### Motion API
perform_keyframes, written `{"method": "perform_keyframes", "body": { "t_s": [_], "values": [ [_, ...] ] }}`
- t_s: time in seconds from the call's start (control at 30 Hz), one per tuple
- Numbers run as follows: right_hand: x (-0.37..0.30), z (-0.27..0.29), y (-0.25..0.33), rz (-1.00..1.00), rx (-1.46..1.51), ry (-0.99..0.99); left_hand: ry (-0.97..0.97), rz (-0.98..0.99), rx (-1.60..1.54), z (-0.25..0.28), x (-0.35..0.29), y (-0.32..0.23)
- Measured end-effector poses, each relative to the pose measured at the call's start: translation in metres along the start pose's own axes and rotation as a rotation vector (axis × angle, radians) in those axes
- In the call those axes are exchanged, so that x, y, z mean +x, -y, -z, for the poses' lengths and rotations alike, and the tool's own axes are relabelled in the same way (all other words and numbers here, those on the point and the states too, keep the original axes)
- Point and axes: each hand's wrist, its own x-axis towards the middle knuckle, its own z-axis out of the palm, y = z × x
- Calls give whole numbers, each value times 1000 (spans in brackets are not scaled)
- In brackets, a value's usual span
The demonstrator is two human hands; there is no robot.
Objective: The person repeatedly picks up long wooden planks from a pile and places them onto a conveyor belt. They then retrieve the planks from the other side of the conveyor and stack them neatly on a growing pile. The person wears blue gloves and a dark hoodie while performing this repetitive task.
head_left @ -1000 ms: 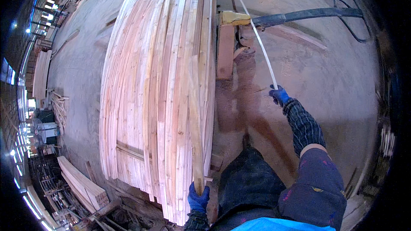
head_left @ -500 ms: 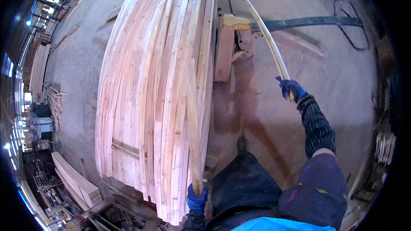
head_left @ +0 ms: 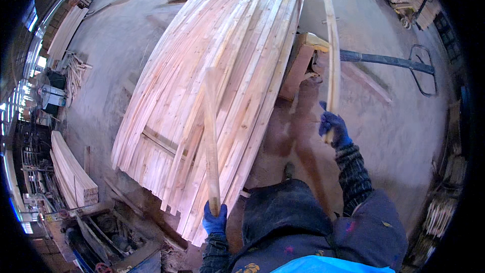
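Note:
A broad stack of long, pale wooden strips (head_left: pixel 177 91) runs away from me. In its lower end, my left hand (head_left: pixel 214 217) in a blue glove is closed round the near end of a wooden slat (head_left: pixel 211 146), which slants up over the stack. To the right of the stack, my right hand (head_left: pixel 334 128), also gloved in blue, grips a long narrow wooden strip (head_left: pixel 331 45) close to its near end. That strip extends forward beyond the top of the picture, apart from the stack.
A long dark handle with a loop (head_left: pixel 423 71) sticks out to the right from a yellow-topped part (head_left: pixel 316 42) beside the stack. Bundled boards (head_left: pixel 73 172) lie at the left, above dusty machinery (head_left: pixel 106 237). More wood (head_left: pixel 438 220) is piled at the right rim.
My right hand has come inward and lower, bringing the long strip nearer the stack. The left hand's slat now slants across the stack further left. The whole view has turned.

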Motion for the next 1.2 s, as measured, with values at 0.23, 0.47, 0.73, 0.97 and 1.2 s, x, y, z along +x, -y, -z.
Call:
{"method": "perform_keyframes", "body": {
  "t_s": [0.23, 0.47, 0.73, 0.97, 1.2],
  "values": [
    [98, -176, -103, -71, 248, 239, 44, 55, 48, 79, 72, 99],
    [203, -282, -252, -237, 274, -6, 87, -79, 66, 101, 145, 224],
    [280, -252, -396, -110, -34, -199, 277, -48, 78, 96, 164, 339],
    [298, -268, -424, 208, -945, -370, 227, -221, 130, 22, 247, 349],
    [149, -267, -380, 824, -1554, 109, 68, -442, 281, -3, 346, 294]
  ]
}}
